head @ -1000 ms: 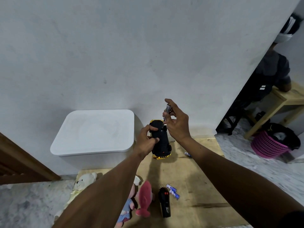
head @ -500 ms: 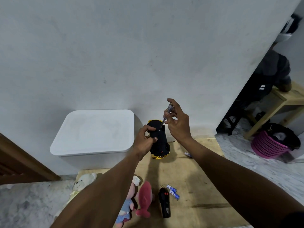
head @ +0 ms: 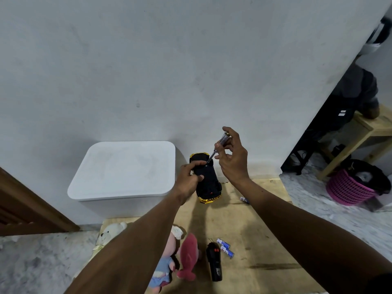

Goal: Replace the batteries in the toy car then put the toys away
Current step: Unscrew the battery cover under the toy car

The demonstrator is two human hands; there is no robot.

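My left hand (head: 189,177) grips a black and gold toy car (head: 209,185), held up in the air with its dark underside facing me. My right hand (head: 233,158) pinches a small clear-handled screwdriver (head: 218,145) whose tip touches the car's underside near its far end. On the wooden board (head: 254,240) below lie two blue batteries (head: 225,248) beside a black remote control (head: 214,264). Another battery (head: 244,199) lies farther back, partly hidden by my right forearm.
A white lidded storage box (head: 125,172) stands against the wall on the left. Plush toys lie at the board's near left: a white bear (head: 110,231), a pink fish (head: 187,257) and a doll (head: 165,272). A pink basket (head: 347,187) and a seated person (head: 358,92) are at the right.
My right hand has risen slightly, and the screwdriver now stands out longer above my fingers with its tip on the car. The car has tilted a little in my left hand.
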